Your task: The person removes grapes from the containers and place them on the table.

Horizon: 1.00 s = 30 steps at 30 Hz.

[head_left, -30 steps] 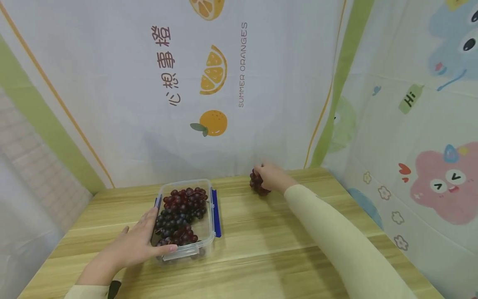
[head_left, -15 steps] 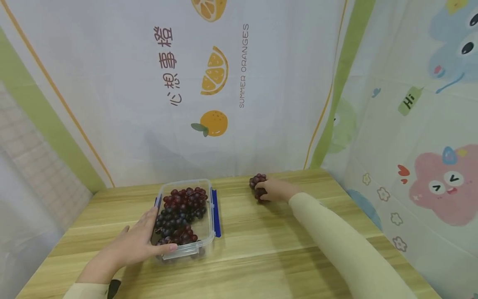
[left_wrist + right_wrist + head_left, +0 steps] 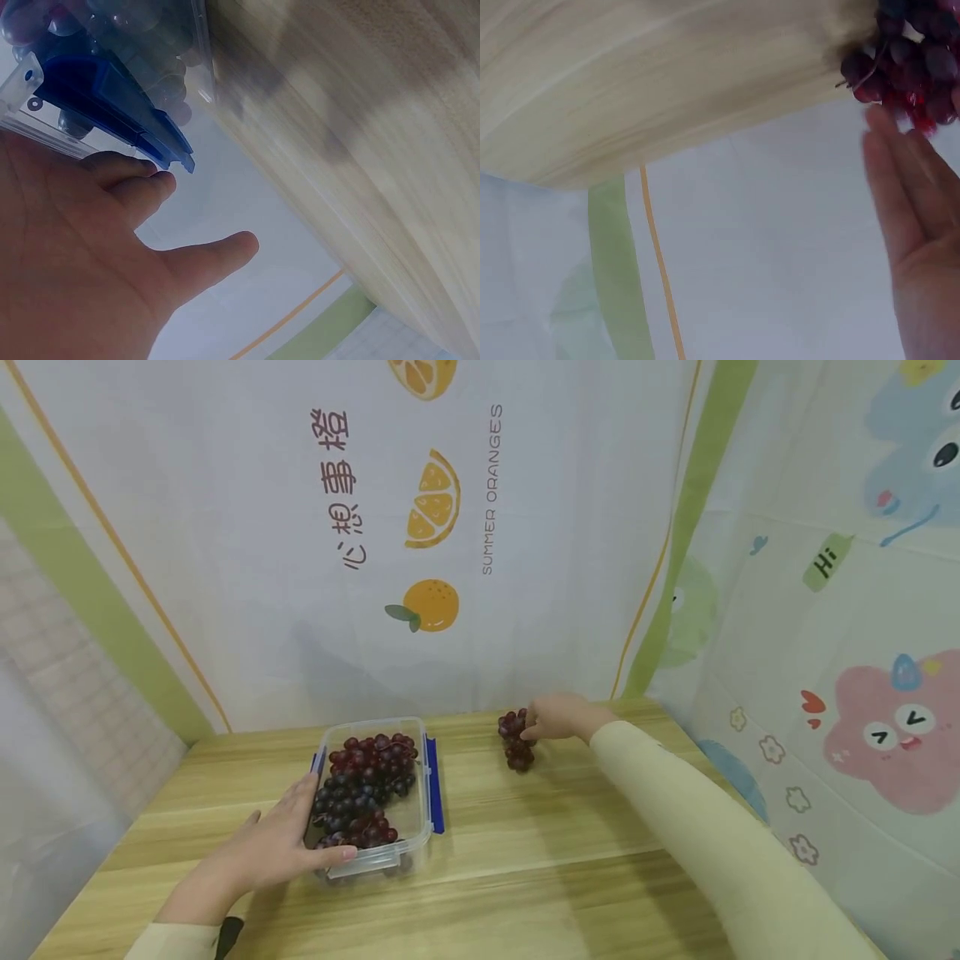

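A clear plastic food container (image 3: 411, 846) stands on the table, holding dark red and blackish bunches of grapes (image 3: 367, 772). My left hand (image 3: 270, 852) rests against its left side, thumb lying along the near rim. The left wrist view shows a blue side clip (image 3: 109, 101) hanging beside those fingers, which are not curled. Toward the table's back edge lies another bunch of grapes (image 3: 519, 754). My right hand (image 3: 564, 717) is at the right side of this bunch; its fingers (image 3: 889, 184) look extended in the right wrist view. Whether they touch the grapes is hard to tell.
The wood-grain table (image 3: 495, 877) meets a white cloth wall (image 3: 562, 568) printed with oranges just behind the bunch. A second blue clip (image 3: 435, 787) sticks out from the container's right side. A cartoon-printed cloth (image 3: 795, 635) hangs at the right.
The right hand has shifted off the bunch to its right side, uncovering more grapes, which lie on the table. My left hand stays on the container.
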Tool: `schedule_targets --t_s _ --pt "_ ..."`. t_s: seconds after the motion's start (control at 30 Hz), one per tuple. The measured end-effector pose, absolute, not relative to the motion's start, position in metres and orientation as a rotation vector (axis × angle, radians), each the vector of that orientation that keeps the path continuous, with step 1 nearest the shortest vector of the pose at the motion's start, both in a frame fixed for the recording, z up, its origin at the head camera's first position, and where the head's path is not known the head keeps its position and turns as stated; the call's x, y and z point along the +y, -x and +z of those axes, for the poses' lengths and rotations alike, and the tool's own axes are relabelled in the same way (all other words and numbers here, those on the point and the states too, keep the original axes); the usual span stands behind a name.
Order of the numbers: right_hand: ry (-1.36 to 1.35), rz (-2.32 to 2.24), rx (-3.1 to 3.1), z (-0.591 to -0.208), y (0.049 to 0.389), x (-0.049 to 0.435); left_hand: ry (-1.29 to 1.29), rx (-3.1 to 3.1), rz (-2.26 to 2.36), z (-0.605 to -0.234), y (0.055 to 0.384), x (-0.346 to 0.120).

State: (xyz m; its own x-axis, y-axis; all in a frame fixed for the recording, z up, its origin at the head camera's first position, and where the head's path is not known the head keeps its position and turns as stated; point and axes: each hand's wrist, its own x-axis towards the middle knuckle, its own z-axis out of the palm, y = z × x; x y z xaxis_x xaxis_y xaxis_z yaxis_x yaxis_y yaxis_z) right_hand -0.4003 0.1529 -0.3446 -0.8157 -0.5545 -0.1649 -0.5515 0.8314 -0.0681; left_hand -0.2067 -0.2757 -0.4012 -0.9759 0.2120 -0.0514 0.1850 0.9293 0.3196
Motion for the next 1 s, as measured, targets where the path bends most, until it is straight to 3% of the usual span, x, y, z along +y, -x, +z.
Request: schedule_targets --t_s 0.2,0.57,1.0 --pt "0.926 0.038 2.895 -0.339 0.398 0.142 -0.296 2.978 0.487 -0.398 0.207 -0.277" --pt "0.841 0.167 2.783 -0.392 0.395 0.115 -0.301 2.981 0.479 -0.399 0.207 -0.278" --pt "0.753 -0.064 2.821 -0.410 0.409 0.122 -0.296 2.990 0.500 -0.398 0.205 -0.277"
